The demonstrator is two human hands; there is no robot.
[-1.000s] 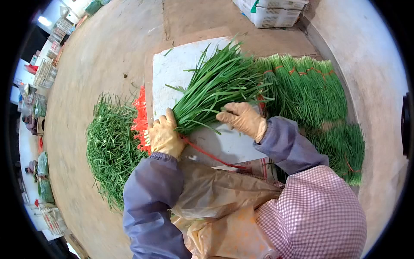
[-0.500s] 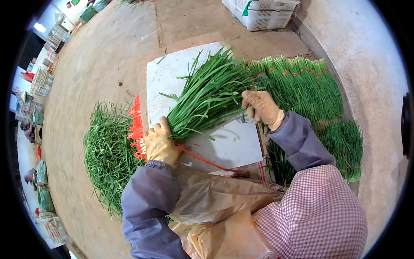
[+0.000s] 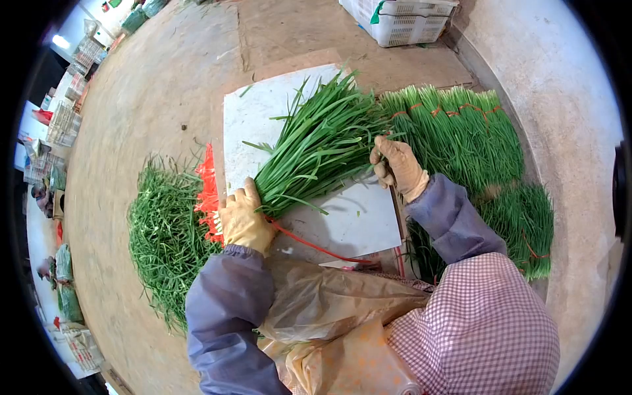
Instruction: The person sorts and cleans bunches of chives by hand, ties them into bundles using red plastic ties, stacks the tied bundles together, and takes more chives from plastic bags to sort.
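A loose bunch of garlic chives (image 3: 322, 138) lies slantwise across a white board (image 3: 253, 112), its leafy end pointing up and right. My left hand (image 3: 245, 218), in a yellowish glove, grips the lower end of this bunch. A red tie strip (image 3: 316, 247) runs from beside that hand towards the board's near edge. At the right side of the leaves is my gloved right hand (image 3: 400, 168), its fingers curled together; whatever may be between them is too small to make out. Tied chive bundles (image 3: 461, 141) lie in rows just beyond it.
Left of the board is a heap of loose green leaves (image 3: 168, 243), with red strips (image 3: 208, 191) hanging at the board's edge. A white plastic crate (image 3: 411, 29) stands at the back, near the wall (image 3: 559, 118). More crates and people are far left.
My right hand has shifted slightly to the right and its fingers have drawn closer together. The left hand and the bunch stay in place.
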